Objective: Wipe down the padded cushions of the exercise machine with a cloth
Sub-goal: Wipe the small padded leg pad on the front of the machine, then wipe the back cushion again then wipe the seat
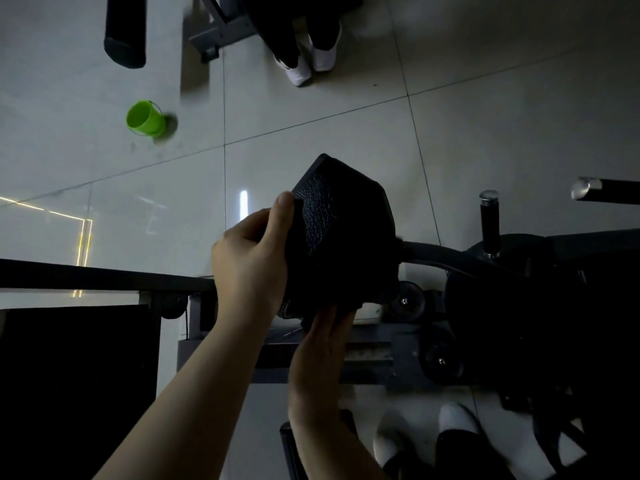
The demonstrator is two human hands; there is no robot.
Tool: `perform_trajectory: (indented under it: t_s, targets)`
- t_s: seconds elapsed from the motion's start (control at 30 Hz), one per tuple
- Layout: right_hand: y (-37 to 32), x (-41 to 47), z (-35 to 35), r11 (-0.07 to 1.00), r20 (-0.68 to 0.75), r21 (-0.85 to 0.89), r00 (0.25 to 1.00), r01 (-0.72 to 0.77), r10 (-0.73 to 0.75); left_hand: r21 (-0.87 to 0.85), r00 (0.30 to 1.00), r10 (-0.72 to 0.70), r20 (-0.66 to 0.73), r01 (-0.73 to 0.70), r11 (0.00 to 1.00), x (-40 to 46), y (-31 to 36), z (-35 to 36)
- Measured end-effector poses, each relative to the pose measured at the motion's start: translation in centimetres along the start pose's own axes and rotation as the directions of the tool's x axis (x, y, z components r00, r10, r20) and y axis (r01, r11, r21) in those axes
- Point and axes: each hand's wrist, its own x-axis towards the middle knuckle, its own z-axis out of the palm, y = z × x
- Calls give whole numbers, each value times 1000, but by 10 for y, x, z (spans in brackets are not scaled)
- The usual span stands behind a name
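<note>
Gripping pad edge w/ left hand

A green bucket stands on the pale tiled floor, upper left. Above it hangs a black roller. At the top, white shoes of a second person stand beside a grey frame. To the right, a chrome-capped black handle stands upright, and another bar lies near the right edge. White socks show at the bottom.
</note>
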Motion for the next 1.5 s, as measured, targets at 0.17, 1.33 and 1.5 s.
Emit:
perform_trajectory:
  t_s: [0.17,1.33,1.5]
  targets:
    - [44,68,-7,919,-58,149,925,-365,376,-12,1000,5,-17,-5,1000,2,-2,1]
    - [-166,-192,-277,922,161,-264,930,-283,331,-250,699,-76,711,353,902,-317,38,-17]
    - [-199,-231,-318,895,-66,-396,979,-205,195,-299,738,57,672,200,933,-345,71,-24]
